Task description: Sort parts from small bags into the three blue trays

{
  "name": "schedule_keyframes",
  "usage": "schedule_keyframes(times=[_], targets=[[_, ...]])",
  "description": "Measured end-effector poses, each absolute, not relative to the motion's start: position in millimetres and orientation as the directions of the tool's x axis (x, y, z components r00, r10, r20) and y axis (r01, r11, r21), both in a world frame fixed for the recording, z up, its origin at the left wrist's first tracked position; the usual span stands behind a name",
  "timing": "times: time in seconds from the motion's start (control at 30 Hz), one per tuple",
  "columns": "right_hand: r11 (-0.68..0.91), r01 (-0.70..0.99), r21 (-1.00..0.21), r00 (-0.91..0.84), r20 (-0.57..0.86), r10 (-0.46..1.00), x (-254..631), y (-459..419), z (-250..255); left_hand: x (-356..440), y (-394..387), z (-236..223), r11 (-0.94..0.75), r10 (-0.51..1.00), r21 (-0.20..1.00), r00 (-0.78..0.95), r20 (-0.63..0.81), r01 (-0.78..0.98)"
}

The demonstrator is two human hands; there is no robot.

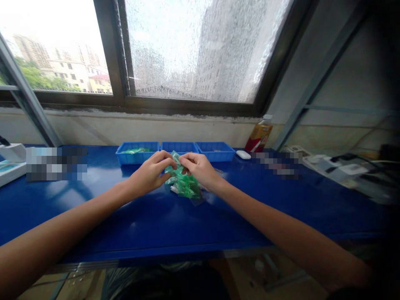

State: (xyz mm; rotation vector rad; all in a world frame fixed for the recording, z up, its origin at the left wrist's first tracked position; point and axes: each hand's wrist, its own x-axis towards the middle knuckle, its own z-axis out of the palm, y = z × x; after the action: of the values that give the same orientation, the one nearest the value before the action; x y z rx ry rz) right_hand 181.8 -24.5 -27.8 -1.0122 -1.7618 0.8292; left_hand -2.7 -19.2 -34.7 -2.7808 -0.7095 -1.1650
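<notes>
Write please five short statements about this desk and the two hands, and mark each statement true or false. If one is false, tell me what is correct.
1. The left hand and the right hand are both at the green packets. True.
2. Three blue bins stand in one row beyond the hands. True.
3. There is nothing in the left bin. False: some green packets lie in the left bin.
4. A small white object lies between the right bin and the bottle. True.
5. The bottle lies on its side. False: it stands upright, near the wall.
</notes>
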Motion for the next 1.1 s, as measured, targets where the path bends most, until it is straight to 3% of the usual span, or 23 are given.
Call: schedule_keyframes(times=[0.07, 0.17, 0.23, 0.33, 0.4, 0.47, 0.57, 0.63, 0.77, 0.83, 0.93, 1.0, 1.1], targets=[[0.514, 0.356, -0.780, -0.186, 0.480, 0.857, 184.2, -23.7, -29.5, -1.4, -20.2, -32.8, -0.851, 0.505, 0.245, 0.596, 0.624, 0.465], [0.704, 0.518, -0.486, -0.256, 0.698, 0.669, 187.6, -23.9, -31.7, 0.6, -20.6, -30.6, -0.626, 0.771, 0.646, 0.469, 0.431, 0.436], [0.788, 0.540, -0.297, -0.368, 0.759, 0.538, 188.3, -24.9, -32.6, 2.3, -20.7, -29.7, -0.400, 0.870, 0.882, 0.405, 0.281, 0.249], [0.834, 0.524, -0.176, -0.446, 0.777, 0.445, 186.6, -26.9, -33.6, 4.0, -20.2, -28.1, -0.230, 0.898, 0.973, 0.388, 0.207, 0.013], [0.838, 0.530, -0.131, -0.472, 0.775, 0.420, 184.8, -28.5, -33.6, 2.1, -18.0, -25.8, -0.284, 0.898, 0.957, 0.367, 0.242, 0.063], [0.825, 0.558, -0.093, -0.479, 0.775, 0.412, 183.8, -30.5, -32.6, -5.3, -12.9, -21.5, -0.455, 0.877, 0.855, 0.295, 0.380, 0.251], [0.776, 0.625, -0.080, -0.421, 0.803, 0.422, 184.8, -33.8, -28.8, -28.2, 1.2, -13.5, -0.644, 0.677, 0.436, 0.203, 0.707, 0.628], [0.750, 0.655, -0.097, -0.368, 0.825, 0.428, 186.7, -35.6, -25.8, -46.9, 13.4, -10.9, -0.576, 0.572, 0.194, 0.223, 0.789, 0.794], [0.748, 0.655, -0.106, -0.355, 0.830, 0.429, 190.4, -35.9, -22.4, -68.0, 30.8, -16.9, -0.410, 0.606, -0.083, 0.340, 0.720, 0.908], [0.750, 0.656, -0.089, -0.370, 0.828, 0.421, 191.6, -34.1, -22.1, -62.9, 28.1, -20.0, -0.395, 0.607, -0.112, 0.350, 0.713, 0.912], [0.749, 0.657, -0.087, -0.387, 0.814, 0.434, 193.2, -29.4, -22.0, -39.1, 7.3, -19.4, -0.506, 0.608, -0.064, 0.409, 0.681, 0.860], [0.746, 0.655, -0.115, -0.397, 0.789, 0.470, 194.3, -26.1, -22.1, -20.0, -11.0, -19.1, -0.588, 0.672, 0.021, 0.473, 0.570, 0.809], [0.729, 0.670, -0.139, -0.457, 0.697, 0.553, 195.5, -22.7, -23.6, 1.2, -28.4, -24.7, -0.494, 0.831, 0.124, 0.425, 0.358, 0.861]])
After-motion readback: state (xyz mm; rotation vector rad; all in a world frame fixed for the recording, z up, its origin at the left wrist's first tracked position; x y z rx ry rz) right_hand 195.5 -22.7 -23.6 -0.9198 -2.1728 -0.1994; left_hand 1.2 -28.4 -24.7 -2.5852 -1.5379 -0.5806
